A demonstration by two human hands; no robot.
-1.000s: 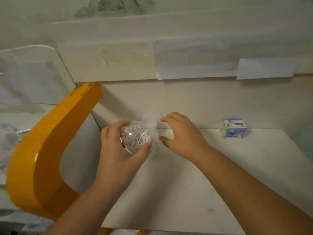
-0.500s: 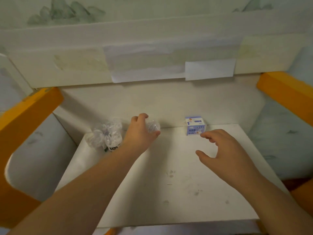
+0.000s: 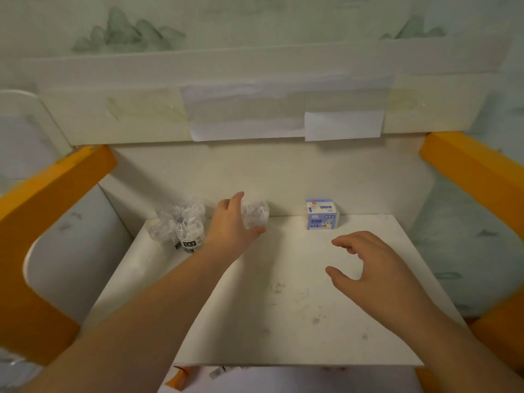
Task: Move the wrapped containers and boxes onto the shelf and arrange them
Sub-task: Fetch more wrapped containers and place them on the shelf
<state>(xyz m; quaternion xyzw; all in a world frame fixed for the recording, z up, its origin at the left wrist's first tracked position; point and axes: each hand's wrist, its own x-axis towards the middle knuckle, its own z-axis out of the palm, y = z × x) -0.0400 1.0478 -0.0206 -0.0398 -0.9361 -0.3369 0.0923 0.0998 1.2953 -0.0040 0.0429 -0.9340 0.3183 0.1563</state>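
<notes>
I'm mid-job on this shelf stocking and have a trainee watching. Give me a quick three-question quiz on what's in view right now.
1. True or false: the right hand is holding the blue box.
2. Which hand has its grip on a clear wrapped container: A) left, B) right, C) neither?
3. Fill in: the wrapped containers already set down stand at the shelf's back ____ corner.

Key: 1. False; it is open and apart from the box. 2. A, the left hand. 3. left.

Pale mountain-print wallpaper (image 3: 136, 35) behind orange-edged side panels (image 3: 54, 188).
</notes>
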